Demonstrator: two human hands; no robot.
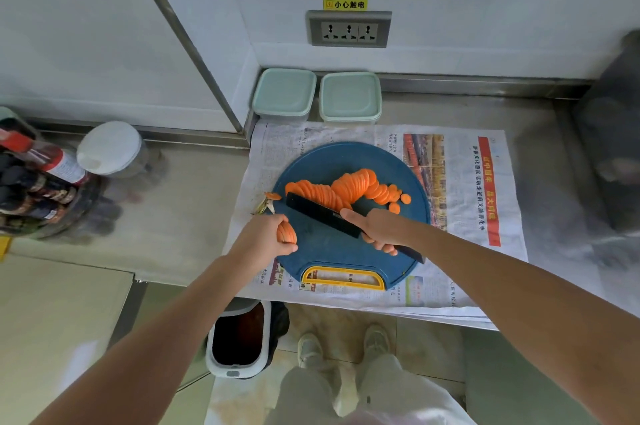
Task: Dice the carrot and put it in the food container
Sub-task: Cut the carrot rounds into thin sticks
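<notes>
My right hand [377, 229] is curled tight round the knife [325, 213], blade against the near side of the fanned carrot slices [346, 187] on the blue cutting board [412, 189]. My left hand [263, 237] clutches a small carrot stack [286, 232] at the board's left edge. Both lidded containers, left food container [284, 93] and right food container [350, 97], sit behind by the wall.

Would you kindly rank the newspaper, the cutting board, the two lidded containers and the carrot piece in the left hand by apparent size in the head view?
1. newspaper
2. cutting board
3. left container and right container: alike, unranked
4. carrot piece, partly hidden in the left hand
</notes>
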